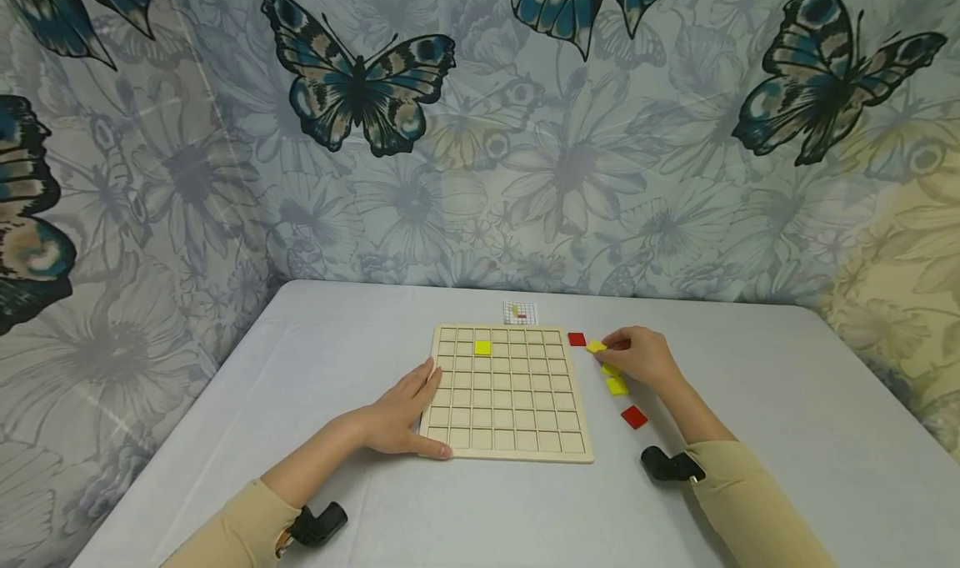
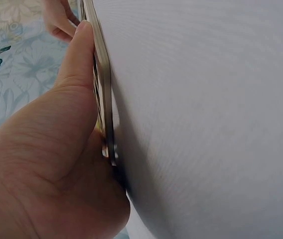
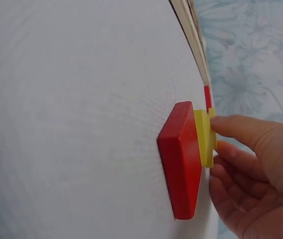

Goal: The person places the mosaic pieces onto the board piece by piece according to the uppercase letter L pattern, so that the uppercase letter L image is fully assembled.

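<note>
A pale wooden grid board (image 1: 504, 401) lies on the table, with one yellow square tile (image 1: 482, 349) in a cell of its second row from the back. My left hand (image 1: 397, 414) rests against the board's left side, fingers extended, thumb at the front edge. In the left wrist view that thumb (image 2: 76, 59) lies along the board's edge (image 2: 101, 69). Right of the board, my right hand (image 1: 641, 356) pinches a yellow tile (image 1: 596, 346) between thumb and fingers. Below it are more yellow tiles (image 1: 617, 386), partly covered by the hand. One red tile (image 1: 633, 417) lies nearest me, another red tile (image 1: 576, 339) by the board's back right corner.
A small card with a printed grid and coloured squares (image 1: 520, 313) lies behind the board. White cloth covers the table (image 1: 360, 326). A butterfly-patterned curtain (image 1: 480, 218) hangs along the back and sides.
</note>
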`<state>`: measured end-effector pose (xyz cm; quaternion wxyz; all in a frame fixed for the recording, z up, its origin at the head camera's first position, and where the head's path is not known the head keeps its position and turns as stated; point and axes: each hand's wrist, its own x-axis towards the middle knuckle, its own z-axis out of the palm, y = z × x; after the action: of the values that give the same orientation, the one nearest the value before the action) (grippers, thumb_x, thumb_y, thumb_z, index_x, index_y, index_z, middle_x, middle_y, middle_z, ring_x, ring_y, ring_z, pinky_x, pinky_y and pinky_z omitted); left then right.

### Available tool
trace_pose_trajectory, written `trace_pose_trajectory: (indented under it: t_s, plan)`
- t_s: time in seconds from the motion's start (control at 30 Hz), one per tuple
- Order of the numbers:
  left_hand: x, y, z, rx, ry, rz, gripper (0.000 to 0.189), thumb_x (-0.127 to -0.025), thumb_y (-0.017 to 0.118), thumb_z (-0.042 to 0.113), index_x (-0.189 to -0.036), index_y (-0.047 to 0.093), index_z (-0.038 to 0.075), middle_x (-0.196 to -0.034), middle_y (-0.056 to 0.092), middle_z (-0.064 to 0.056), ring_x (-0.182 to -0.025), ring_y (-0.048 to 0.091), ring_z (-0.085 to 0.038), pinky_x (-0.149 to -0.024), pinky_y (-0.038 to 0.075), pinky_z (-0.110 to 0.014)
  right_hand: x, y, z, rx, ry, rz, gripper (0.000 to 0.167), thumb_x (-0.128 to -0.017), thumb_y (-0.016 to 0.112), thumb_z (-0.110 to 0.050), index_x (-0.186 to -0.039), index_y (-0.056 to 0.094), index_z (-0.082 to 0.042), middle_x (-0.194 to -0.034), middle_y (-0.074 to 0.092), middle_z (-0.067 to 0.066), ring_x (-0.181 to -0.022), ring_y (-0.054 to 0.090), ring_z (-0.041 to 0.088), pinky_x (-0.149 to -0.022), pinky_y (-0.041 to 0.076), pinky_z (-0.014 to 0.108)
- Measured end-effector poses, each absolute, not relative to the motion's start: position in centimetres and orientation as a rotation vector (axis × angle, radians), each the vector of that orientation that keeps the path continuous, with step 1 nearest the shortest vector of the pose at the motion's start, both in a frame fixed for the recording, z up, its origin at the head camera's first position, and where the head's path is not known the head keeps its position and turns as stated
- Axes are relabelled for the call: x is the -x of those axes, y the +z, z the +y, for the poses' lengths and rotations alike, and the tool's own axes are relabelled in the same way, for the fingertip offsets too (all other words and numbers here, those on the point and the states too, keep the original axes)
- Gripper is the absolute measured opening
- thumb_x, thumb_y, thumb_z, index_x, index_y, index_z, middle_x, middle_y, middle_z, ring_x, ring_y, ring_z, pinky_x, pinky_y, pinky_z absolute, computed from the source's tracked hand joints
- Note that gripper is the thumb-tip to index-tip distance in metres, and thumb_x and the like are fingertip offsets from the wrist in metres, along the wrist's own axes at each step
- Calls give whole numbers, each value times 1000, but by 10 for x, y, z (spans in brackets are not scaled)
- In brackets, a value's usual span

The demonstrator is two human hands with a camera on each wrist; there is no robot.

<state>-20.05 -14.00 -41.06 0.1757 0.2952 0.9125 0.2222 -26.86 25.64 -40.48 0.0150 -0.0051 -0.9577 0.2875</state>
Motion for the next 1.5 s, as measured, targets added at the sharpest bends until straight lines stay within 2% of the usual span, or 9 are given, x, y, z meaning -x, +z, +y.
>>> trace_pose_trajectory:
  t_s: [0.23,0.83,1.17,1.5]
  plan:
    - [201,-413,-140,-833,626,2590,116,-82,70,60,-155,3,-2,-161,-8,-20,-148,-4,-35,-116,11,-52,268,-405,256,30,926,-2980,36,-86,73,-26,-108,70,2,-98,64,16,-87,55,28,-64,48,28]
    - [202,-412,-140,-822,635,2588,117,-82,70,60,-155,3,-1,-161,-8,-19,-148,-4,-34,-116,12,-52,261,-400,243,-8,989,-2973,39,-86,75,-31,-112,70,-2,-104,65,16,-93,56,29,-69,46,31]
    - [201,-411,-140,-823,627,2590,117,-81,69,61,-155,3,-1,-161,-8,-19,-148,-5,-34,-116,12,-52,257,-397,230,-69,1033,-2964,41,-85,76,-32,-112,70,-3,-109,65,16,-99,56,30,-75,47,37]
    - [201,-411,-140,-812,620,2585,117,-82,69,62,-156,2,1,-161,-9,-17,-148,-5,-33,-116,11,-51,250,-395,214,-169,1061,-2941,37,-83,78,-31,-108,71,-3,-107,65,14,-97,58,28,-68,49,33]
